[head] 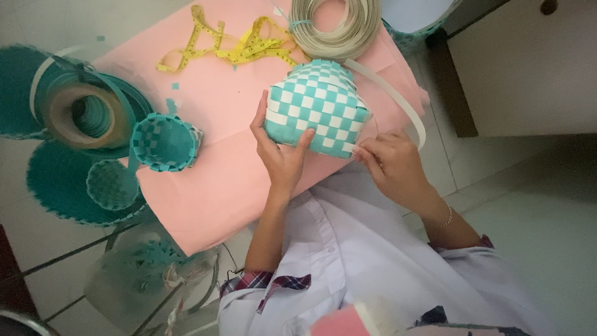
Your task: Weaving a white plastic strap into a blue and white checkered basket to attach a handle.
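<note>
Teal-white woven basket (317, 107) on pink table (217, 180) | left grip (281, 155) clasps its side | right grip (393, 163) pinches its white strip (398, 99)

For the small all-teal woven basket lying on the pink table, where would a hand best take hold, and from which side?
The small teal basket lies tipped, its open mouth facing up toward the camera. Probably best to pinch its rim, thumb inside and fingers outside, coming from the right, where the pink table is bare. Coiled teal strip crowds its left. Both hands, left hand and right hand, are on the checkered basket.
</note>
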